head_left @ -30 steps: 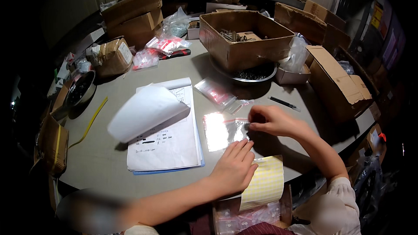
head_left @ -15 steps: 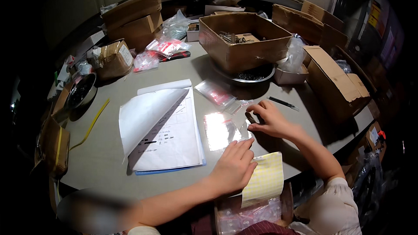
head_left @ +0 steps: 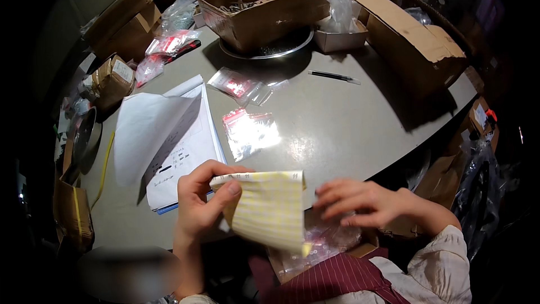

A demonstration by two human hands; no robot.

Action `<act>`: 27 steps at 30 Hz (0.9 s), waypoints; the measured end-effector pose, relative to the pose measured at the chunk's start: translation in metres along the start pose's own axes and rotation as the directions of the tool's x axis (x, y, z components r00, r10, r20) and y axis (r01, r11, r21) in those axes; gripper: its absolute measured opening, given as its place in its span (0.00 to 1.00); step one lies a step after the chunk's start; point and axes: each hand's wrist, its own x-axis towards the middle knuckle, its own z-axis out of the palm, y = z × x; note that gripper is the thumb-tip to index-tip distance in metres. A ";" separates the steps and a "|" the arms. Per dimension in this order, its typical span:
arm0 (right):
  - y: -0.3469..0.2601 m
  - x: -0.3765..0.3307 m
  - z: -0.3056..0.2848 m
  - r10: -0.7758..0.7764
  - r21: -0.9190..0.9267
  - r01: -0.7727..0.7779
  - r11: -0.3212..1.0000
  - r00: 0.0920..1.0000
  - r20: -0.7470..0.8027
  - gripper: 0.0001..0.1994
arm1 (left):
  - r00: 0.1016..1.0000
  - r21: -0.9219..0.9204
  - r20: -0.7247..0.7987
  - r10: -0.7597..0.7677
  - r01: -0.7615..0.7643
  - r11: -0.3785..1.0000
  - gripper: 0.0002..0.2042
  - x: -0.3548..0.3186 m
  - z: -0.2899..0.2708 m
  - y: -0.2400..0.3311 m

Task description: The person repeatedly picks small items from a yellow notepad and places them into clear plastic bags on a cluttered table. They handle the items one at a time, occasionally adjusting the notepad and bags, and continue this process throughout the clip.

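My left hand (head_left: 205, 200) grips a yellow-and-white checkered sheet of labels (head_left: 269, 205) by its upper left edge, thumb in front. The sheet hangs bent above the near table edge. To its right, my right hand (head_left: 363, 202) hovers with fingers apart, slightly blurred and holding nothing that shows. Below both hands, a cardboard box (head_left: 368, 247) at my lap contains clear plastic bags (head_left: 320, 242), partly covered by the sheet. Farther in on the table lie small clear zip bags (head_left: 250, 134) with red edges, glaring in the light.
A clipboard of papers (head_left: 185, 160) lies at left, its top page lifted. More zip bags (head_left: 239, 84) and a black pen (head_left: 334, 76) lie farther back. A cardboard box of metal parts (head_left: 253, 28) rests on a metal bowl (head_left: 292, 50). An open carton (head_left: 408, 28) stands at right.
My left hand has picked up the checkered sheet from the near edge and raised it leftward. My right hand has drawn back from the zip bags toward me. The view has shifted.
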 end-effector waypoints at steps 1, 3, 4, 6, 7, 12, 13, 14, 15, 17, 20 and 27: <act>-0.005 -0.003 0.006 -0.015 0.141 0.017 0.990 1.000 -0.015 0.12 | 0.999 -0.023 -0.028 -0.046 0.045 0.999 0.09 -0.004 0.001 -0.001; -0.015 -0.006 0.005 0.007 0.342 0.008 0.940 0.999 -0.042 0.07 | 0.990 -0.013 -0.069 -0.122 0.121 0.993 0.08 -0.012 0.005 -0.006; -0.016 -0.003 0.001 0.063 0.304 -0.030 0.952 0.993 -0.099 0.07 | 0.985 0.020 -0.083 -0.151 0.154 0.988 0.08 -0.014 0.007 -0.010; -0.015 0.002 -0.013 0.177 0.229 -0.125 0.965 0.958 -0.224 0.06 | 0.987 0.032 -0.114 -0.114 0.118 0.992 0.08 -0.013 0.021 -0.015; -0.013 0.014 -0.020 0.111 0.049 -0.101 0.994 0.943 -0.314 0.07 | 0.988 0.074 -0.126 -0.094 0.104 0.992 0.08 -0.013 0.028 -0.017; -0.001 0.045 -0.015 0.086 -0.217 -0.177 0.960 0.924 -0.373 0.16 | 0.989 0.130 -0.149 -0.023 0.043 0.991 0.07 -0.013 0.044 -0.025; 0.003 0.047 -0.014 0.072 -0.267 -0.175 0.948 0.933 -0.353 0.16 | 0.988 0.098 -0.149 -0.029 0.044 0.994 0.06 -0.013 0.046 -0.025; 0.004 0.048 -0.014 0.053 -0.275 -0.163 0.947 0.928 -0.368 0.13 | 0.986 0.056 -0.157 -0.056 0.066 0.996 0.06 -0.013 0.048 -0.025; 0.005 0.050 -0.013 0.035 -0.282 -0.150 0.948 0.927 -0.373 0.11 | 0.981 0.009 -0.171 -0.087 0.090 0.996 0.07 -0.014 0.050 -0.026; 0.007 0.057 -0.009 -0.039 -0.358 -0.112 0.927 0.920 -0.389 0.09 | 0.974 -0.030 -0.183 -0.132 0.129 0.991 0.07 -0.016 0.046 -0.031; 0.006 0.068 -0.004 -0.160 -0.546 -0.067 0.835 0.920 -0.358 0.10 | 0.963 -0.066 -0.179 -0.199 0.190 0.980 0.07 -0.016 0.037 -0.037; 0.013 0.094 -0.007 -0.251 -0.649 0.042 0.760 0.940 -0.233 0.10 | 0.943 -0.257 -0.202 -0.263 0.208 0.944 0.07 -0.019 0.023 -0.039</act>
